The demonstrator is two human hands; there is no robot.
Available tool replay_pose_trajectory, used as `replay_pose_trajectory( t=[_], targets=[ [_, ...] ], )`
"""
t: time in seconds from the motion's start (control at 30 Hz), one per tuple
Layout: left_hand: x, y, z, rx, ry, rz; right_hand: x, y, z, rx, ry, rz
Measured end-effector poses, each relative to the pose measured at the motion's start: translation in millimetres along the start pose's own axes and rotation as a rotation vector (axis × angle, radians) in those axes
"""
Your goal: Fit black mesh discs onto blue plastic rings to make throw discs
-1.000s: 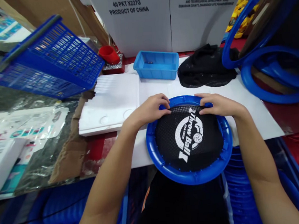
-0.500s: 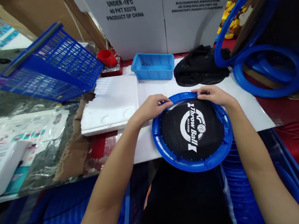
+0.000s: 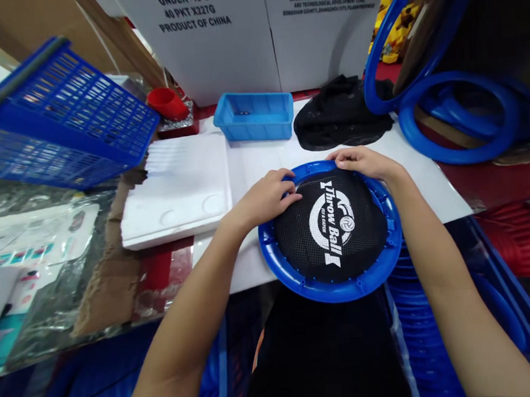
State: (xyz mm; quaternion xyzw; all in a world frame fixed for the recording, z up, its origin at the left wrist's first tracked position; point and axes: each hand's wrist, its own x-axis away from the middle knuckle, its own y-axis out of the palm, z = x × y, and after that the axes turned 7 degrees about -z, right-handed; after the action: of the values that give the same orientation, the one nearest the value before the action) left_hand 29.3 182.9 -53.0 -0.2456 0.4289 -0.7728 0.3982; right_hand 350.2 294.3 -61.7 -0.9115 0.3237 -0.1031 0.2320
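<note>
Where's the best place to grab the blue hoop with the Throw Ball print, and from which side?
Probably the near rim of the blue hoop, from the body side, thumb above, fingers below: that thick edge is bare and seems to jut past the white surface, while the left hand and right hand occupy the far rim.

White rectangular foam slab [image 3: 177, 190] at nine o'clock and black-printed white cardboard [image 3: 248, 53] at twelve look bright; a soft curved shadow falls at one. Crinkled clear plastic film [image 3: 54, 313] glints at eight. The round blue plastic ring [image 3: 279, 267] shows glossy highlights. Six o'clock is dim. Outer edges blur and stretch.
</note>
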Motion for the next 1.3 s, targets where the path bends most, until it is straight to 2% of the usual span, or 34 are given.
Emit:
replay_pose_trajectory(
  t=[0.17,0.27,0.47,0.57,0.67,0.77,1.0,1.13,1.3],
  targets=[
    [1,-10.5,-7,0.336,-0.105,0.077,-2,1,6,0.057,-0.017,0.016],
    [0,-12.6,-10,0.395,-0.205,0.115,-2,3,7,0.072,-0.023,0.045],
    [-1,-13.4,-11,0.39,-0.182,0.178,3,4,-10,0.076,-0.003,0.041],
    [0,-15.0,-10,0.377,-0.188,0.209,6,9,-19,0.121,-0.041,0.02],
    [0,-15.8,-9,0.376,-0.185,0.237,6,16,-21,0.223,-0.072,-0.033],
    [0,-15.1,-8,0.386,-0.18,0.261,3,23,-18,0.296,-0.061,-0.03],
    [-1,-12.0,-13,0.28,-0.177,0.277,-2,22,-18,0.216,-0.074,0.062],
    [-1,-12.3,-17,0.215,-0.181,0.247,-4,21,-17,0.114,-0.034,0.129],
    [-1,-16.0,-19,0.235,-0.165,0.208,-7,23,-18,0.057,-0.02,0.199]
  ],
)
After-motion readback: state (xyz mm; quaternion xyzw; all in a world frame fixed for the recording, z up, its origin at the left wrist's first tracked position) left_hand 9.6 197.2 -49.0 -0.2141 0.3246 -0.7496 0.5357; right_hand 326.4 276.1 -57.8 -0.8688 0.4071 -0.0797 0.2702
